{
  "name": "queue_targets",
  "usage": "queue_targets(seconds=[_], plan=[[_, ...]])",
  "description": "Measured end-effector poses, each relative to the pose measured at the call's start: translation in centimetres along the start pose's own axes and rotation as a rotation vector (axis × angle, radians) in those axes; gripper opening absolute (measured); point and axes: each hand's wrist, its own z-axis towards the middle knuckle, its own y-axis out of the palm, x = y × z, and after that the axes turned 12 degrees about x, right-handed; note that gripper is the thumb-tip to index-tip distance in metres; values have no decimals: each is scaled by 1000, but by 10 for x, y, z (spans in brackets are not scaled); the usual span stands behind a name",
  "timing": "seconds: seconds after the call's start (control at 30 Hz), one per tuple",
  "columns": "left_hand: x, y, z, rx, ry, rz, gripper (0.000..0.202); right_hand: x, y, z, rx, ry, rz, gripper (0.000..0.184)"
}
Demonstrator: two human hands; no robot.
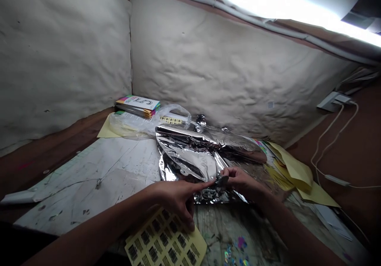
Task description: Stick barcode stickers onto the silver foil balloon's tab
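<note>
A crumpled silver foil balloon (193, 155) lies flat in the middle of the worktable (98, 178). My left hand (178, 198) reaches in from the lower left, its forefinger stretched out to the foil's near edge and its other fingers curled. My right hand (241, 180) comes from the lower right and pinches the same near edge of the foil between thumb and fingers. Under my left wrist lies a yellow sheet of barcode stickers (166, 246).
A stack of colourful packets (138, 105) and a clear plastic bag (143, 125) sit at the back left corner. Yellow papers (294, 174) pile up on the right. White cables (330, 147) run down from a wall socket (335, 101). Paper-covered walls close the back.
</note>
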Motion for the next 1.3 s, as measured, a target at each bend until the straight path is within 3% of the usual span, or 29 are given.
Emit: queue_targets(seconds=[0.13,0.37,0.57,0.73,0.83,0.97,1.03,1.13,1.2,1.3], plan=[[3,-2,-2,-11,2,25,127,-5,0,6,45,63,57,38],[6,-3,-3,-46,-62,60,119,-16,-2,13,131,-23,-18,38],[3,2,1,149,24,-125,123,-14,1,13,110,-126,-27,35],[0,7,7,21,-59,-133,125,-13,-1,11,36,-80,3,33],[-2,9,10,26,-119,-110,116,-33,-12,21,68,-106,-43,38],[-5,12,11,43,-131,-122,112,-87,-34,67,241,-284,-392,41],[-6,13,11,41,-136,-148,111,-115,-42,101,423,-333,-665,41],[-6,14,12,47,-136,-156,111,-147,-44,156,583,-370,-786,32],[-6,14,12,51,-134,-162,111,-155,-39,186,652,-386,-832,25],[-8,13,12,52,-143,-179,115,-145,-23,213,681,-374,-904,19]])
